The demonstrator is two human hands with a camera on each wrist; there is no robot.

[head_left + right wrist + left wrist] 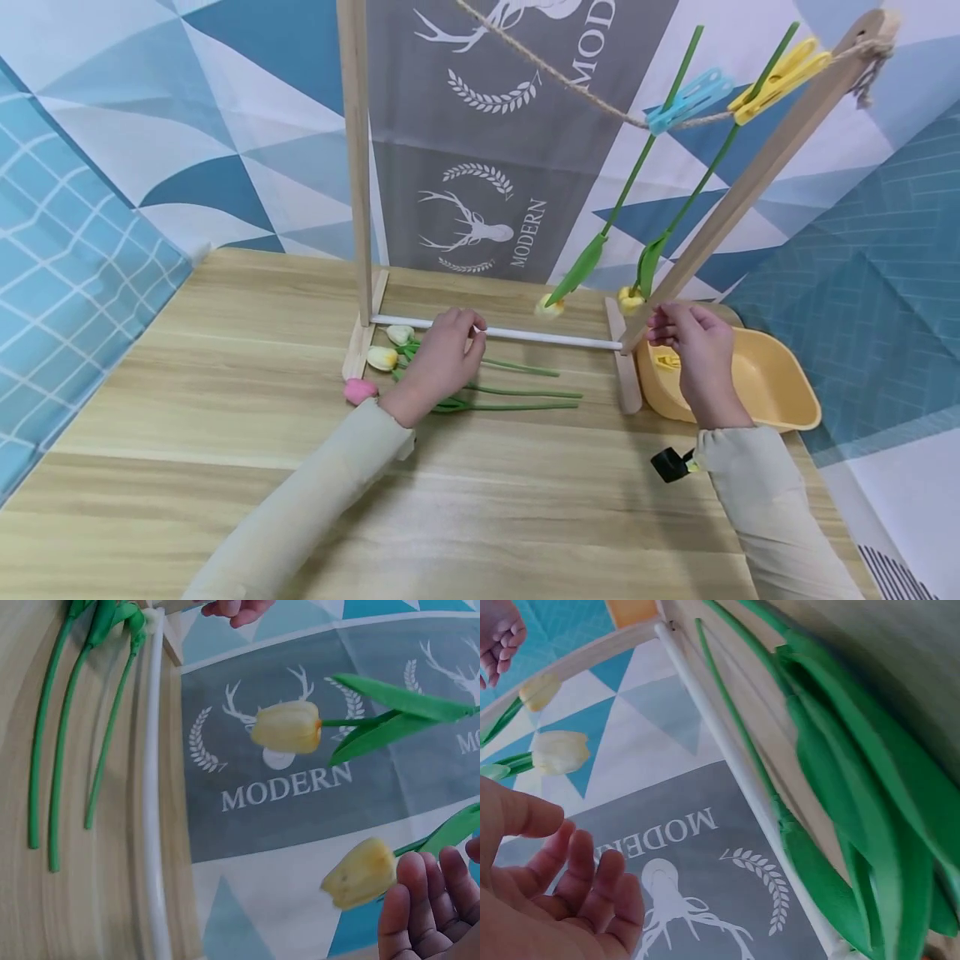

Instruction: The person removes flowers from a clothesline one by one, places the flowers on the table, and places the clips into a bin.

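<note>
My left hand [446,358] hovers with loosely bent fingers and nothing in them, over three artificial tulips on the table. Their heads are white [400,335], pale yellow [382,358] and pink [361,391]; their green leaves [855,780] lie beside this hand in the left wrist view. By the right post, my right hand [697,342] has relaxed, empty fingers. Close to its fingertips in the right wrist view is a yellow tulip [361,874]. Another pale tulip [286,727] hangs alongside. A blue clothespin [690,100] and a yellow clothespin [780,81] hold these two upside down on a rope.
The twine rope [555,73] runs to the top of the right wooden post [765,179]. A white rod [525,335] joins it low down to the left post [358,167]. Behind the right hand stands a yellow-orange bin [780,383] with a yellow clothespin [667,361] inside.
</note>
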